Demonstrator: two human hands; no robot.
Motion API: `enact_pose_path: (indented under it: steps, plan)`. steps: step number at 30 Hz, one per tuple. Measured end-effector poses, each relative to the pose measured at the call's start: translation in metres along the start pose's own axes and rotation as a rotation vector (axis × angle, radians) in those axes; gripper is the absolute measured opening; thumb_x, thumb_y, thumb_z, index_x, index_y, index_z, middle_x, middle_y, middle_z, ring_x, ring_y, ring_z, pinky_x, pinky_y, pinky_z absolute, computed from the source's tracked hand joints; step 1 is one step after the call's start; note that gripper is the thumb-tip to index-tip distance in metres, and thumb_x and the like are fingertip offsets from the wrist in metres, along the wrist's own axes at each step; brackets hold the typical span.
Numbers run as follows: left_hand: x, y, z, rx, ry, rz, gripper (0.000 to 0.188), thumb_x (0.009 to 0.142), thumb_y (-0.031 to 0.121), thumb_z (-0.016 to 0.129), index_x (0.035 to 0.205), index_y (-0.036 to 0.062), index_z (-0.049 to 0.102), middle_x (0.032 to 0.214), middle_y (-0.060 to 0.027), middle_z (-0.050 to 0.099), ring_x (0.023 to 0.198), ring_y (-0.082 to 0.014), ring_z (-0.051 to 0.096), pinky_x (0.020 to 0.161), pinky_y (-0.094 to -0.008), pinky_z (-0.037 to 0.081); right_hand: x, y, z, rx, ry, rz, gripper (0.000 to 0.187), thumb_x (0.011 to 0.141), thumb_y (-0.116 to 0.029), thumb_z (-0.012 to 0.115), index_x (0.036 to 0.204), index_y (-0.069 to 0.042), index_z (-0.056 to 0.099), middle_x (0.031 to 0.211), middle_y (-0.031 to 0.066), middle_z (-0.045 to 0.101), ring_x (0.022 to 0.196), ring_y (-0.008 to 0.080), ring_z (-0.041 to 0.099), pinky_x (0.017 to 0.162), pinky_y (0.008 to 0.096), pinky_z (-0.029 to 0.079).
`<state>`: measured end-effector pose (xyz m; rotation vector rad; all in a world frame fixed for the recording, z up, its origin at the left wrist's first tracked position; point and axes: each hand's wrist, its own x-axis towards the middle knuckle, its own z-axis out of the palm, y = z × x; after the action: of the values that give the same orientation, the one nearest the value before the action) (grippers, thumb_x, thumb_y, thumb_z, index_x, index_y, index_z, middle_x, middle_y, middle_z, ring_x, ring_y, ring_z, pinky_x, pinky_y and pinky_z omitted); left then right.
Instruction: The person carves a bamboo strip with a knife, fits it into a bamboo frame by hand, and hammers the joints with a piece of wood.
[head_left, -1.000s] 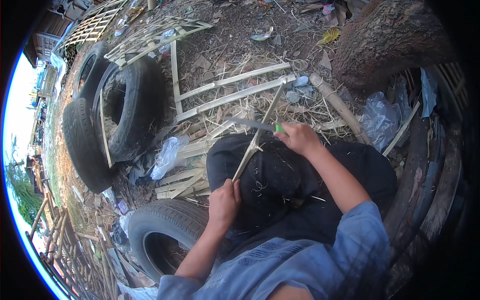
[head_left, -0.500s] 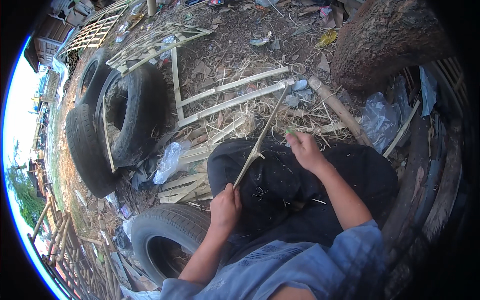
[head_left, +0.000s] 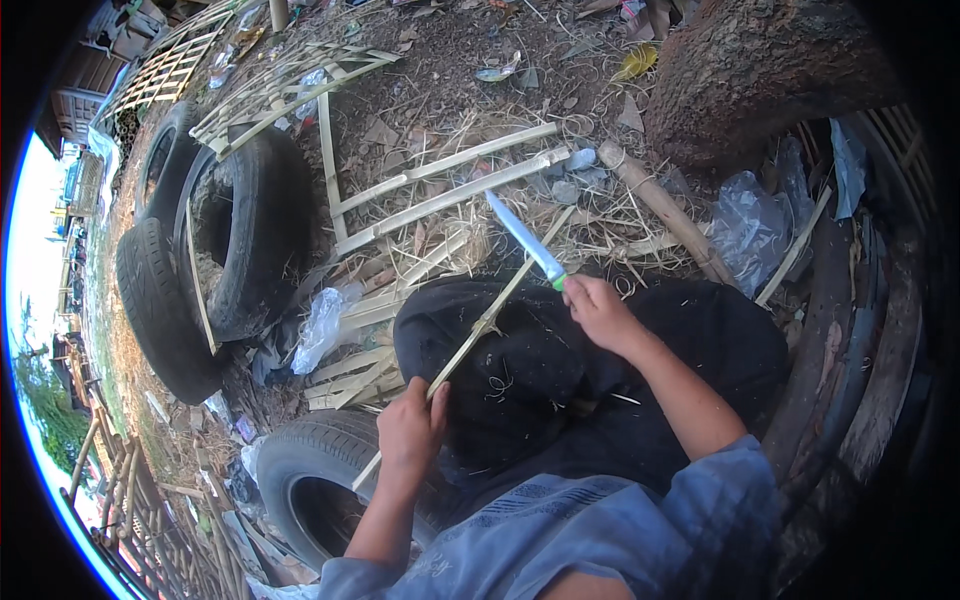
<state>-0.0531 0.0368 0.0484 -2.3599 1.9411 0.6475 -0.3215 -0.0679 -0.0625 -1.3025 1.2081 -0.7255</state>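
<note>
Head cam: strip [head_left: 487,320] is gripped by L hand [head_left: 408,425] over lap [head_left: 540,355], prob. for steadiness, w/ knife [head_left: 520,232] held in R hand's [head_left: 600,312] curled fingers, seen crossing strip, contact unclear.

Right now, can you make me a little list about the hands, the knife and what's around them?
Left hand: closed around a long, thin, pale bamboo strip
Right hand: grip closed on a green-handled, silver-bladed metal knife
Knife position: crosses the strip in this view; touching unclear
Lap: dark cloth trousers
Ahead: flat, pale bamboo slats
Lower left: round, black rubber tyre
</note>
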Motion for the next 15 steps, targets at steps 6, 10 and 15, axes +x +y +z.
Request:
enact_pose_path:
  steps: [6,10,15]
  plan:
    - [0.008,-0.017,0.025,0.004,0.011,0.131,0.028,0.094,0.026,0.056,0.086,0.0016,0.045,0.07,-0.021,0.06,0.063,-0.0423,0.06,0.057,-0.0501,0.046,0.002,-0.002,0.012,0.119,0.085,-0.081,0.038,0.104,-0.031,0.041,0.079,-0.004,0.05,0.06,-0.0026,0.041,0.048,0.0065,0.037,0.046,0.0241,0.033]
    - [0.014,-0.018,0.031,0.021,0.043,0.195,0.027,0.093,0.024,0.057,0.085,0.0018,0.045,0.069,-0.0205,0.059,0.062,-0.041,0.06,0.054,-0.0485,0.046,0.002,0.0,0.018,0.018,0.118,-0.048,0.038,0.104,-0.031,0.04,0.077,-0.004,0.05,0.059,-0.0019,0.043,0.05,0.007,0.039,0.047,0.0255,0.033]
    - [0.016,-0.018,0.035,0.027,0.022,0.163,0.027,0.092,0.025,0.058,0.084,0.0022,0.046,0.066,-0.0194,0.059,0.06,-0.0403,0.06,0.054,-0.0481,0.047,-0.015,-0.023,0.036,-0.092,0.037,-0.09,0.033,0.101,-0.025,0.046,0.087,0.002,0.059,0.062,0.0175,0.057,0.057,0.0291,0.062,0.054,0.0376,0.044]
